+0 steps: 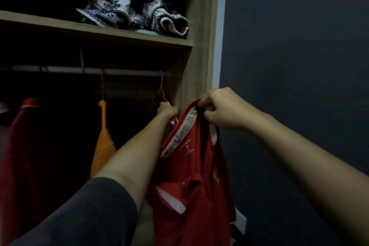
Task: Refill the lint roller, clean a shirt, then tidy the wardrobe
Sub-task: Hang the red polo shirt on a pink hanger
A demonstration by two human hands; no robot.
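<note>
A red shirt with a white-lined collar hangs in front of the wardrobe's right side panel. My right hand pinches the top of its collar. My left hand is closed around the lower part of a pink hanger, whose hook sits on the rail. The hanger's shoulders are hidden behind the shirt and my hand. No lint roller is in sight.
An orange garment and a dark red garment hang further left on the rail. Crumpled blue-and-white patterned cloth lies on the shelf above. A dark wall is on the right.
</note>
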